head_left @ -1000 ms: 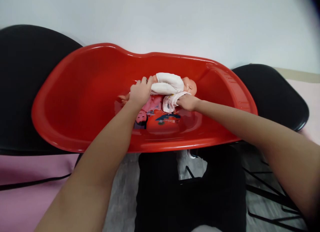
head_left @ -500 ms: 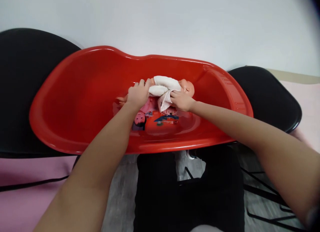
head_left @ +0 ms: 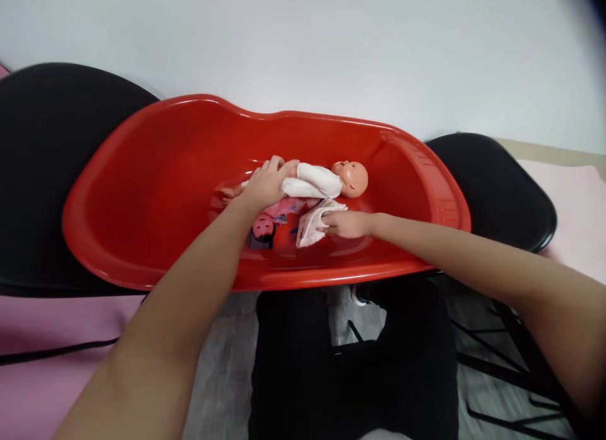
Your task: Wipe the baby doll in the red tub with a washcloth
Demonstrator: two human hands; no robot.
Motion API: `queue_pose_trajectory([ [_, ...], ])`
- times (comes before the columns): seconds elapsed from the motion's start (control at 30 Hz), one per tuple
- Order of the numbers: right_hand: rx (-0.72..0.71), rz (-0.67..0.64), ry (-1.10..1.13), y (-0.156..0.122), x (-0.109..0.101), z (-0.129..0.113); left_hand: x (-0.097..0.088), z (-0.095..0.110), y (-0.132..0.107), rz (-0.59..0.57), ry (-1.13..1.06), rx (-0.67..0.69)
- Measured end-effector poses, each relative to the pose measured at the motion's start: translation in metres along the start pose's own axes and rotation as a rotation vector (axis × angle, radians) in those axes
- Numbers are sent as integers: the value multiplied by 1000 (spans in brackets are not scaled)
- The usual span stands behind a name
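A baby doll (head_left: 326,179) in a white suit lies on its back inside a red plastic baby tub (head_left: 156,175), head to the right. My left hand (head_left: 267,182) is closed round the doll's lower body and legs. My right hand (head_left: 344,224) lies just in front of the doll and pinches a small white cloth (head_left: 310,224) that rests on the tub floor. Pink cartoon stickers (head_left: 263,227) show on the tub bottom between my hands.
The tub rests across two black chairs, one at the left (head_left: 42,156) and one at the right (head_left: 497,187). A white wall (head_left: 331,48) stands close behind. Below the tub are a black stool (head_left: 350,370), grey floor and a pink mat (head_left: 42,370) at left.
My right hand has drawn the white cloth off the doll's body and down onto the tub floor. The doll's face and chest are now uncovered. My left hand stays on the doll's legs.
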State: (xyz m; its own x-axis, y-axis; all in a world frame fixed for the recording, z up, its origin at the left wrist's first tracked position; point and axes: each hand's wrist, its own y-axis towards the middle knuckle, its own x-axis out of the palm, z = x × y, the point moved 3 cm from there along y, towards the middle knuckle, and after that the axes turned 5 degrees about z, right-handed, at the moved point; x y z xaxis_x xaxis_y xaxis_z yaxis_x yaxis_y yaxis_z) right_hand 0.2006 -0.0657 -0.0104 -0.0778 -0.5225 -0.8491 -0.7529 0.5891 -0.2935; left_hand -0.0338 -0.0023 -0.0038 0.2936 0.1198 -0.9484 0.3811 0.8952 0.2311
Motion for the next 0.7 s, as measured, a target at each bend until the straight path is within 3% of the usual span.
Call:
queue_pose_trajectory([
  [0.13, -138, 102, 302, -54, -7, -50, 10, -1, -4, -72, 118, 154],
  [0.2, -132, 193, 372, -82, -15, -66, 17, 1, -7, -117, 182, 255],
  [0.33, -52, 384, 387, -132, -29, -73, 32, 8, -10, -192, 238, 380],
  [0.43, -13, 421, 285, -158, -28, -70, 37, 13, -12, -215, 256, 413],
  [0.57, 61, 412, 205, -169, -16, -67, 39, 17, -16, -265, 226, 369],
  [0.7, 137, 584, 354, -147, -13, -63, 35, 17, -22, -307, -9, 163],
])
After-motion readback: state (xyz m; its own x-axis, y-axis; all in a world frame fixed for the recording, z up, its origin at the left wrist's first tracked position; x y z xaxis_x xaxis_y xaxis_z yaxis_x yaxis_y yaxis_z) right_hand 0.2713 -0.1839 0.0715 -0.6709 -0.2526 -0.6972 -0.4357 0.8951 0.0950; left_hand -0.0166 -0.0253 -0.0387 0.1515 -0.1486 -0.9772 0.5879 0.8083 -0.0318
